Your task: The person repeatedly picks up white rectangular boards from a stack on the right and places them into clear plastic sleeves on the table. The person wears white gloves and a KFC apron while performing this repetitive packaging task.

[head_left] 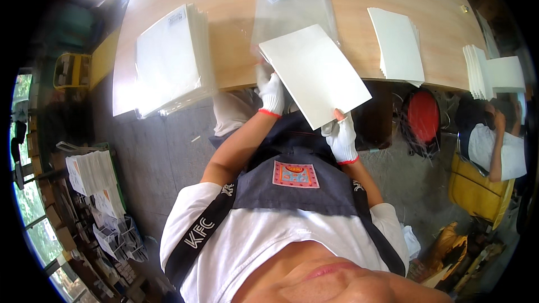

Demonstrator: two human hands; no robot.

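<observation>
Tilted above the table's near edge is a white rectangular sheet or thin pad [315,74]. My right hand [340,137], in a white glove with a red cuff, grips its lower corner, with a bare thumb on top. By its left edge is my left hand [269,88], gloved alike; its fingers are partly behind the sheet and blurred. Just beyond lies a pile of clear plastic sleeves [292,8] with small white labels. To the left stands a stack of white pads in clear sleeves [171,59]. On the right lies a stack of bare white sheets [396,45].
The wooden table [233,33] spans the front. More white stacks [477,72] sit at its right end, beside another person [497,146] near a yellow chair [477,191]. A red-seated stool [422,116] stands below the table. Shelves and a paper-filled rack [90,174] are at left.
</observation>
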